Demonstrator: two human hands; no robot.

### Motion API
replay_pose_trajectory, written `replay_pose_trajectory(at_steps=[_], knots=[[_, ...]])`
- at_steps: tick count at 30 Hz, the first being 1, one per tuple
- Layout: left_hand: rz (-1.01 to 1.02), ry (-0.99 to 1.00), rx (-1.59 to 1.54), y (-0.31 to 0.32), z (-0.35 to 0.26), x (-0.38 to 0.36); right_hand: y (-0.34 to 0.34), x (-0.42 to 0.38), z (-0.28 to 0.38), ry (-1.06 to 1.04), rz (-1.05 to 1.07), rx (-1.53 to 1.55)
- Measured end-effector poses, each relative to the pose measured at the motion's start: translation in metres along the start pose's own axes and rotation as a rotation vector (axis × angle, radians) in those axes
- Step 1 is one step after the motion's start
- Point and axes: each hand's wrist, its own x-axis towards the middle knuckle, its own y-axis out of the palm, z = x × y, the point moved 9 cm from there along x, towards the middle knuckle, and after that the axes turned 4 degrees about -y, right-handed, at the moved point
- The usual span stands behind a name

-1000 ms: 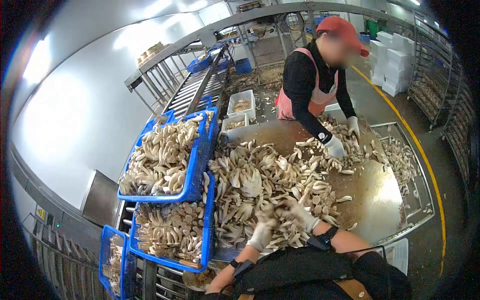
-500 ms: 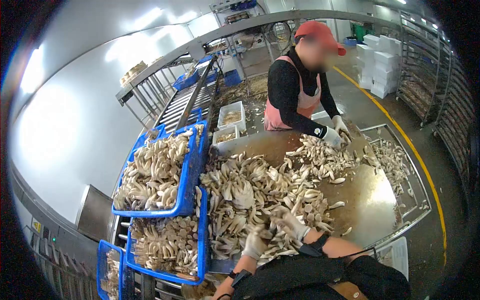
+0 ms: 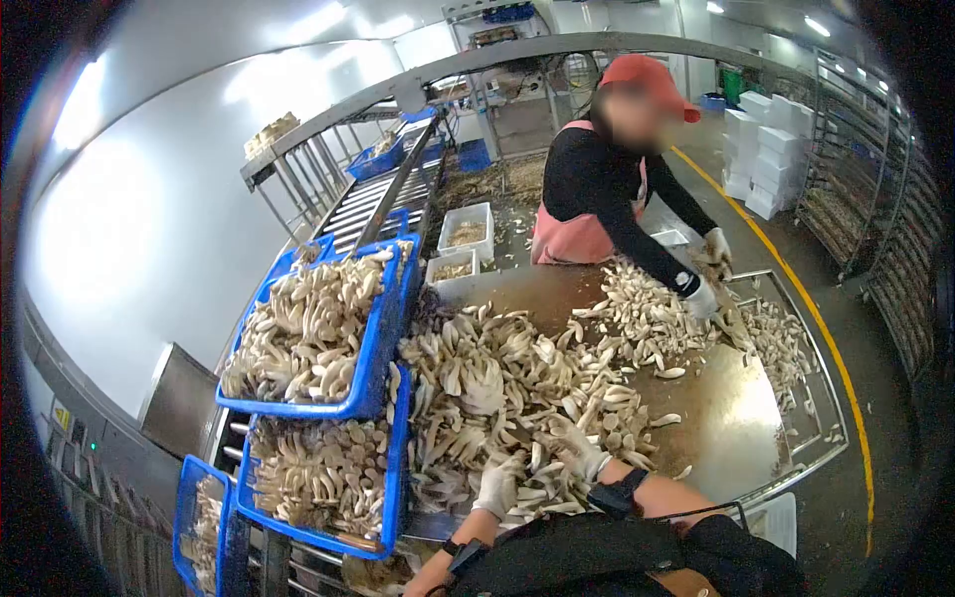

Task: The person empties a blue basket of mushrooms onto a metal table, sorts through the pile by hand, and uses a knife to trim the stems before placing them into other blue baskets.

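Observation:
My left hand (image 3: 499, 484), in a whitish glove, is at the near edge of a big heap of pale mushrooms (image 3: 487, 383) on the metal table (image 3: 711, 438). Its fingers reach in among the mushrooms, so I cannot make out what they hold. To its right, my right hand (image 3: 575, 448), also gloved, touches the same heap, its fingertips blending with the mushrooms. Left of the heap, an upper blue crate (image 3: 373, 343) full of mushrooms rests above a lower blue crate (image 3: 400, 468), also full.
Across the table a co-worker (image 3: 607, 189) in a red cap handles mushrooms. Another blue crate (image 3: 181, 517) stands at the lower left. White bins (image 3: 479, 229) are beyond the table, beside a roller conveyor (image 3: 363, 199). A white container (image 3: 781, 522) sits at the near right.
The co-worker's gloved hands have moved right, toward the table's far right end. My hands stay at the near side of the heap with small shifts. The view has shifted slightly.

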Motion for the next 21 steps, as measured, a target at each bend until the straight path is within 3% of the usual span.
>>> replay_pose_trajectory(at_steps=[2, 5, 6, 9, 11, 12, 13, 14, 16, 17, 18, 19, 20, 21], knots=[[0.028, 0.095, 0.097, -0.006, 0.006, 0.012, 0.007, -0.004, -0.012, -0.014, 0.075, -0.182], [0.017, 0.231, 0.181, -0.008, 0.001, 0.018, -0.02, 0.02, -0.073, 0.325, -0.193, 0.292], [-0.004, 0.188, 0.153, -0.003, -0.003, 0.014, -0.02, 0.029, -0.051, 0.008, -0.055, -0.116], [-0.075, 0.126, 0.132, -0.02, 0.02, 0.021, -0.027, 0.034, -0.088, 0.372, -0.024, -0.148], [-0.211, 0.147, 0.098, -0.031, 0.01, 0.018, -0.002, 0.026, -0.029, 0.342, -0.164, -0.121], [-0.356, 0.138, 0.128, -0.043, 0.007, 0.015, -0.023, 0.051, -0.063, 0.256, -0.156, -0.002], [-0.384, 0.434, 0.49, -0.052, -0.006, 0.021, -0.022, 0.052, -0.075, 0.274, -0.089, -0.105], [-0.478, 0.596, 0.989, -0.063, 0.006, 0.034, -0.015, 0.046, -0.072, 0.301, 0.011, -0.275], [-0.429, 0.623, 1.364, -0.054, 0.026, 0.015, -0.007, 0.032, -0.055, 0.331, 0.177, -0.521], [-0.334, 0.508, 1.226, -0.045, 0.01, 0.0, -0.005, 0.026, -0.036, 0.276, 0.235, -0.594], [-0.3, 0.6, 1.519, -0.046, 0.023, -0.003, -0.008, 0.01, -0.012, 0.203, 0.27, -0.675], [-0.28, 0.547, 1.747, -0.064, 0.053, 0.002, -0.018, -0.011, 0.006, 0.206, 0.274, -0.82], [-0.218, 0.487, 1.848, -0.075, 0.072, -0.002, -0.033, -0.038, 0.018, 0.277, 0.254, -0.983], [-0.154, 0.43, 1.945, -0.082, 0.088, -0.005, -0.062, -0.074, 0.022, 0.54, 0.219, -1.302]])
